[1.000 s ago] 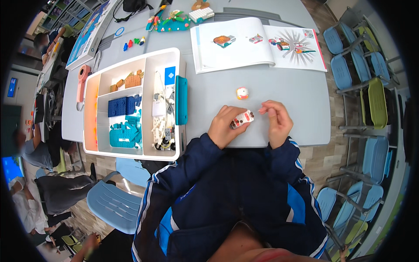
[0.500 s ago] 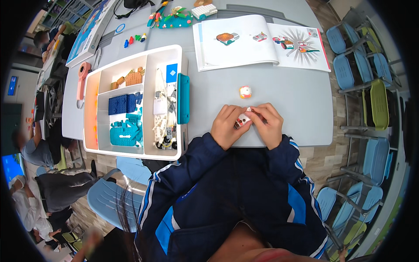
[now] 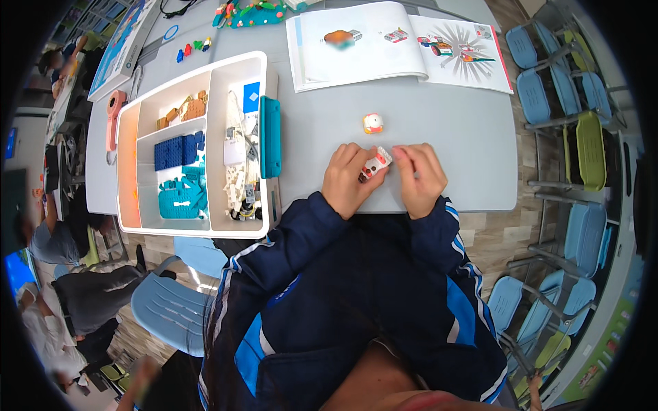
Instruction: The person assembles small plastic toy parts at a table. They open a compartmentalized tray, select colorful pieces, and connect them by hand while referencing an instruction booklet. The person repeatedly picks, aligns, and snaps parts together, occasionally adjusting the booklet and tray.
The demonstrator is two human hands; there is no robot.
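Note:
My left hand (image 3: 348,179) is closed on a small brick model (image 3: 375,164), white with red and dark brown parts, held tilted just above the table's near edge. Close beside the model's right end is my right hand (image 3: 421,177), a small gap away from it. Its thumb and forefinger come together at the tips; whatever may be between them is too small to make out. A little farther off, a small rounded white figure (image 3: 373,124) with red and yellow parts stands on the grey table (image 3: 473,147).
A white sorting box (image 3: 269,82) with several compartments of bricks stands left. An open picture booklet (image 3: 363,65) lies at the back. Several small figures (image 3: 188,50), a pink handheld device (image 3: 114,120) and a large flat box (image 3: 123,61) are farther left. Chairs (image 3: 541,96) line the right side.
My right hand has come away from the model, uncovering its red and white end. The left hand keeps its hold. The whole view has shifted slightly.

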